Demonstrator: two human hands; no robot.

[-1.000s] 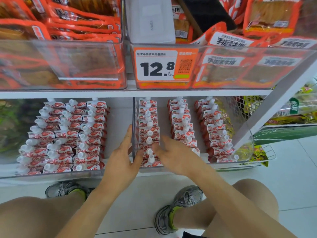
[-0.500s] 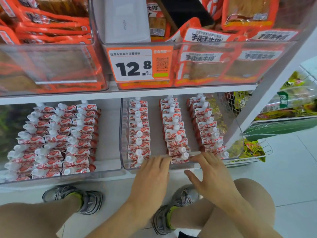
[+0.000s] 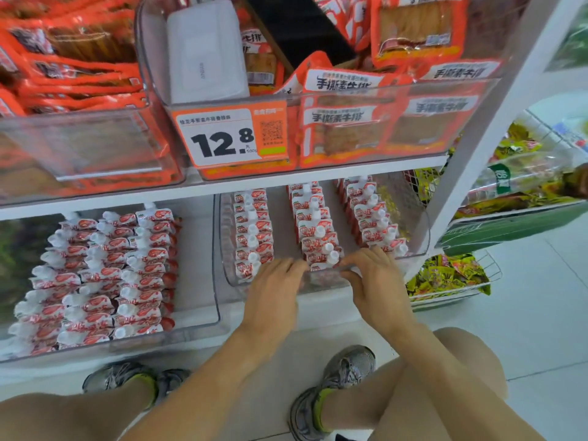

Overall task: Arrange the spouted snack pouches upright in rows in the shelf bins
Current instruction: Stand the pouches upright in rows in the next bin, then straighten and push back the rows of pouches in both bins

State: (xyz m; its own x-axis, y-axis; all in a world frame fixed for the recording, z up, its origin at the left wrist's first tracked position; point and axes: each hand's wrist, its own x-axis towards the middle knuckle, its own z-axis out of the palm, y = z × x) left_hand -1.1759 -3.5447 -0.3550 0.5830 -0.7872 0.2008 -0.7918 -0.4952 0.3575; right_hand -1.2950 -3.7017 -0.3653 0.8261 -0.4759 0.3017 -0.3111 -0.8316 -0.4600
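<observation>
Two clear bins sit on the lower shelf. The left bin [image 3: 218, 281] is packed with three tight rows of red-and-white spouted pouches [image 3: 105, 275], all upright. The right bin [image 3: 420, 246] holds three spaced rows: a left row [image 3: 253, 237], a middle row [image 3: 315, 230] and a right row [image 3: 372, 218]. My left hand [image 3: 273, 294] lies over this bin's front wall, fingers curled at the rim near the left row's front pouch. My right hand [image 3: 372, 278] pinches the front rim by the middle row's front pouch, thumb outside.
Above, clear bins hold orange snack packs, a white box [image 3: 206, 52] and a 12.8 price tag [image 3: 222, 138]. A white shelf upright [image 3: 477, 122] stands at the right. A wire basket of yellow packs [image 3: 451, 278] sits beside it. My knees and shoes are below.
Both hands have moved right along the right bin's front, from the left row to the middle of the front rim. The view has shifted closer.
</observation>
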